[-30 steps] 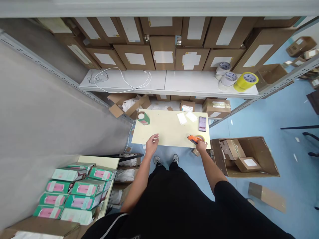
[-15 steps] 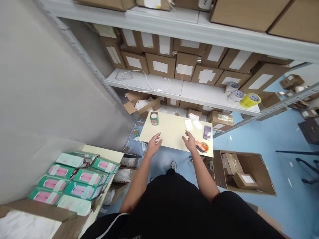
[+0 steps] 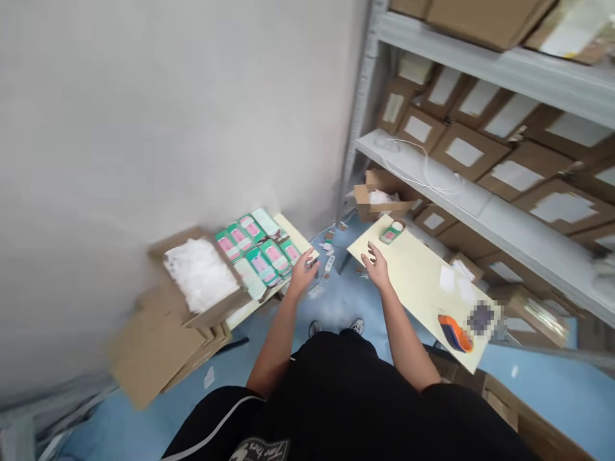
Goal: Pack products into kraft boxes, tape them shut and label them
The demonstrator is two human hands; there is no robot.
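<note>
My left hand (image 3: pixel 302 274) is open and empty, fingers apart, near the right edge of the left table (image 3: pixel 300 235). On that table are several green boxes with pink panels (image 3: pixel 259 264). My right hand (image 3: pixel 376 265), also open with nothing in it, is over the left end of the cream table (image 3: pixel 418 275). A small green box with a round white top (image 3: pixel 391 232) sits just beyond it. Farther right on the same table are white papers (image 3: pixel 446 278), an orange tape dispenser (image 3: pixel 455 334) and a blurred dark item (image 3: pixel 480 317).
A carton of white material (image 3: pixel 199 275) stands at the left, beside flat cardboard (image 3: pixel 154 349). Shelving (image 3: pixel 432 176) with many cartons rises at the right, an open carton (image 3: pixel 384 195) below it. A power strip (image 3: pixel 329 263) lies on the blue floor.
The view has turned left, so the cream table and shelving appear farther right and the green boxes nearer the middle. The carton of white material is now mostly in view. Both hands remain open and empty.
</note>
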